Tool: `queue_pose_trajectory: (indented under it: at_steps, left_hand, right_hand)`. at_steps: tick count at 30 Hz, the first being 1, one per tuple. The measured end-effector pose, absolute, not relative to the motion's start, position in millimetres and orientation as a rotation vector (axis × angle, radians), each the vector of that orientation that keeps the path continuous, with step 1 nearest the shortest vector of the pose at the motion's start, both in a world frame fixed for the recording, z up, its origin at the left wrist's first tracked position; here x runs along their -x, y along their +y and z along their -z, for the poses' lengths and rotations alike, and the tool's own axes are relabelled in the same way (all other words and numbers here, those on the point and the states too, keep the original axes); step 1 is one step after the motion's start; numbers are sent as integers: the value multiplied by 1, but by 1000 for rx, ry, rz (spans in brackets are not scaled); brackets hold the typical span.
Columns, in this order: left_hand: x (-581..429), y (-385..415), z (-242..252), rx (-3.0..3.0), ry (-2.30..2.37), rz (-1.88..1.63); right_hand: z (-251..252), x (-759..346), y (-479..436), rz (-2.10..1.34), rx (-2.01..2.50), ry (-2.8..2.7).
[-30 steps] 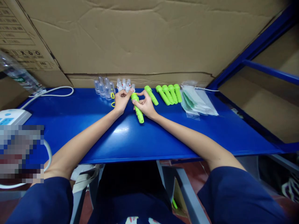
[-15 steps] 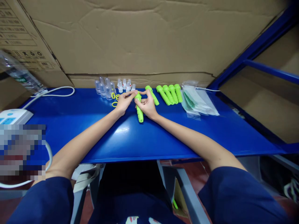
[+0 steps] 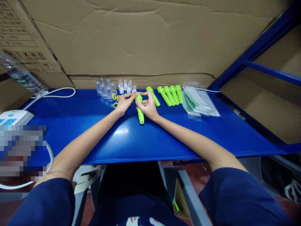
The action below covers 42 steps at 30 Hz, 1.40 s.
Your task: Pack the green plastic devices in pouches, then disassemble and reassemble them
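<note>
My right hand (image 3: 150,106) is wrapped round a lime-green toy flashlight (image 3: 140,115), its narrow end pointing down toward me. My left hand (image 3: 125,103) is closed at the flashlight's wide upper end, thumb and fingertips pressed against it. Whether those fingertips also hold a small part is hidden. Just left of that hand lie several yellow rings (image 3: 114,96), partly covered by it. Behind it stand several small white pieces with clear tips (image 3: 125,85). Another green flashlight (image 3: 154,96) lies right behind my right hand.
Clear plastic caps (image 3: 108,91) stand in a group at the back left. More green flashlights (image 3: 167,95) lie in a row right of centre, beside bagged masks (image 3: 199,102). A power strip (image 3: 17,116), white cable and bottle (image 3: 22,75) are at left. Cardboard (image 3: 141,40) walls the blue table (image 3: 150,142).
Almost nothing differs. Both hands stay on the flashlight, with only a very slight shift of the fingers and of the view.
</note>
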<state>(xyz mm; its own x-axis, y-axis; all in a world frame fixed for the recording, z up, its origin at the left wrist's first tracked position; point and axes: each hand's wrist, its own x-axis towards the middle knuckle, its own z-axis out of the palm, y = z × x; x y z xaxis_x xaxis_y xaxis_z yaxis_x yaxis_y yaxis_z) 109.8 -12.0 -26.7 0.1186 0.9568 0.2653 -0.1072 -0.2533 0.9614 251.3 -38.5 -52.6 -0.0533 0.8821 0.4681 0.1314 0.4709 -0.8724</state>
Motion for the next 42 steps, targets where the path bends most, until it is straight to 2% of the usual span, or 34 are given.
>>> queue_pose_trajectory:
  at_steps: [20,42]
  left_hand:
    - [-107,-8,23,-1544,878,-1177]
    - [-106,-10,29,-1590,961,-1225]
  right_hand:
    - [52,-251,-35,-889,939,-1518]
    - [47,-254,-41,-843,1009,-1482]
